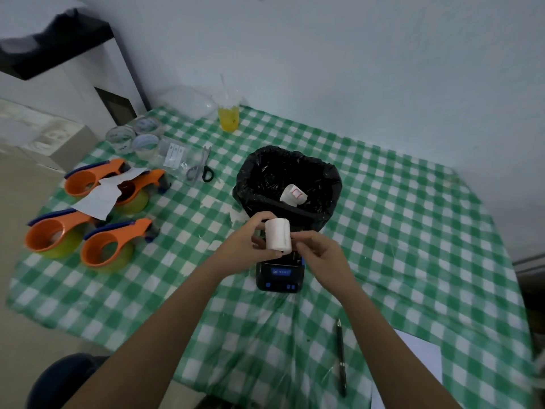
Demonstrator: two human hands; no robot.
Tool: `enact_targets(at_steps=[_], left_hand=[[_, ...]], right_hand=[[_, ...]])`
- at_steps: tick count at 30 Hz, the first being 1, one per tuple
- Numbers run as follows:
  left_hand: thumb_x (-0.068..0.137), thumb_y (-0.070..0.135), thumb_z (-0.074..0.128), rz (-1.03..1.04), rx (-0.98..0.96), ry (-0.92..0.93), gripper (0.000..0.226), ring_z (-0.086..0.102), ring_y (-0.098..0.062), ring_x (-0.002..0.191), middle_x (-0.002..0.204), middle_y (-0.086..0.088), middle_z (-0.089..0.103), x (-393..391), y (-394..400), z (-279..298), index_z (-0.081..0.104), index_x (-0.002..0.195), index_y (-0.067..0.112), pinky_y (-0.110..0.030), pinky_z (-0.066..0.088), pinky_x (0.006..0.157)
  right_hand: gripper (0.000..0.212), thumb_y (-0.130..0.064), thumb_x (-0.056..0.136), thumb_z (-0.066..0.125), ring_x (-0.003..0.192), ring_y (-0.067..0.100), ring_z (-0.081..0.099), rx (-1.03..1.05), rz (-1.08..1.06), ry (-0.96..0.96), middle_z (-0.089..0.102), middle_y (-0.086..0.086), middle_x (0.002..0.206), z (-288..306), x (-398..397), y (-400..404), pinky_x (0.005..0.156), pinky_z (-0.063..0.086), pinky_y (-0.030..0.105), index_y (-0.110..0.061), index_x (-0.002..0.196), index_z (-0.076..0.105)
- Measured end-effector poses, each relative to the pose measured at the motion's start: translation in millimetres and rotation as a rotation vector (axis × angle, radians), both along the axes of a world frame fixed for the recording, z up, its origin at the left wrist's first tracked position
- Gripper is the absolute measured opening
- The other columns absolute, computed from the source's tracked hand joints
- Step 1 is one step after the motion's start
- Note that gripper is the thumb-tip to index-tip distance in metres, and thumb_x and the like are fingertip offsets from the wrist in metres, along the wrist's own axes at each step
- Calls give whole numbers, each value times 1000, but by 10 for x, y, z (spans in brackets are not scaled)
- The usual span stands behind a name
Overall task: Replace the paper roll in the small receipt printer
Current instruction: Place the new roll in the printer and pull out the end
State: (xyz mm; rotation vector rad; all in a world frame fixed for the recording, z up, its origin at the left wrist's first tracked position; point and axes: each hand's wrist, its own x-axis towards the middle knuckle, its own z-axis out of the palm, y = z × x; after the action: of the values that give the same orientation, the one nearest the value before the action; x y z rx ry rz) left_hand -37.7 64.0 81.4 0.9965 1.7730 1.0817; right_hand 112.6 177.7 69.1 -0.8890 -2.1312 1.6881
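A white paper roll (278,234) is held upright just above the small black receipt printer (279,276), which sits on the green checked tablecloth with blue buttons facing me. My left hand (247,243) grips the roll from the left, thumb under it. My right hand (320,255) touches the roll's right edge with its fingertips. The printer's top behind the display is mostly hidden by the roll and both hands. Another used white roll (292,195) lies inside the black-lined bin (256,178) right behind the printer.
Several orange tape dispensers (109,246) and a white sheet (100,196) lie at the left. Scissors (203,168), clear tape rolls (144,143) and a yellow drink cup (228,118) stand farther back. A pen (341,358) and white paper (418,358) lie near the front edge.
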Motion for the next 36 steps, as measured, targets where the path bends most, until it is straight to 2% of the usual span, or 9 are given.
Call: enact_targets(at_steps=[3,6,9,14,20,25,30,33,36], left_hand=[[77,12,72,-80,-17,-71,62,58,-12,91,113,15,50,-37,16,66,41,115,49,-29,53,81],[79,11,70,-141,-63,-86,68,57,-16,99,120,6,53,-101,41,62,37,129,43,-27,52,84],[80,10,68,-161,-63,-131,75,59,-13,97,124,0,57,-136,67,41,28,135,41,-27,51,86],[80,9,69,-80,-50,-123,63,56,-10,101,131,-4,51,-121,100,-76,33,129,27,-27,50,89],[76,18,73,-29,-51,-58,48,54,3,96,109,7,53,-6,81,-219,46,116,19,-4,50,75],[77,20,72,13,-27,40,39,56,-2,97,108,4,56,-11,101,-301,52,111,18,-10,52,74],[76,19,73,-68,-85,30,40,58,-14,107,114,-1,59,-45,66,-383,55,112,18,-35,56,87],[76,21,74,-66,-125,24,48,56,-16,110,119,-1,56,-43,59,-460,51,118,18,-35,53,93],[76,27,74,-4,-186,93,60,50,-14,110,121,3,44,-68,73,-572,44,127,17,-31,47,96]], right_hand=[[19,-8,81,69,87,10,66,179,41,-20,69,-9,87,14,4,84,86,54,29,-23,91,67],[39,-17,76,74,101,9,58,301,88,-42,61,-5,109,41,-16,176,89,48,20,-23,112,58],[53,-17,76,74,113,8,52,221,149,-38,55,-6,123,39,-44,248,95,43,16,-27,124,53],[50,-12,74,76,108,8,56,92,86,-81,59,-14,113,-73,-37,219,97,48,31,-33,114,56],[51,-19,79,72,100,14,59,46,20,-98,59,0,110,-225,-49,107,89,53,33,-34,123,50],[41,-22,78,72,101,16,55,186,80,-160,55,1,111,-269,-61,119,92,50,33,-25,117,59],[42,-22,78,73,113,12,49,282,202,-228,51,-8,119,-344,-5,185,100,42,30,-23,118,61],[39,-22,79,72,106,14,55,283,171,-264,60,-2,119,-431,9,123,96,47,34,-20,116,59],[38,-22,81,69,104,11,51,334,102,-278,60,2,121,-568,22,56,90,42,25,-15,117,58]])
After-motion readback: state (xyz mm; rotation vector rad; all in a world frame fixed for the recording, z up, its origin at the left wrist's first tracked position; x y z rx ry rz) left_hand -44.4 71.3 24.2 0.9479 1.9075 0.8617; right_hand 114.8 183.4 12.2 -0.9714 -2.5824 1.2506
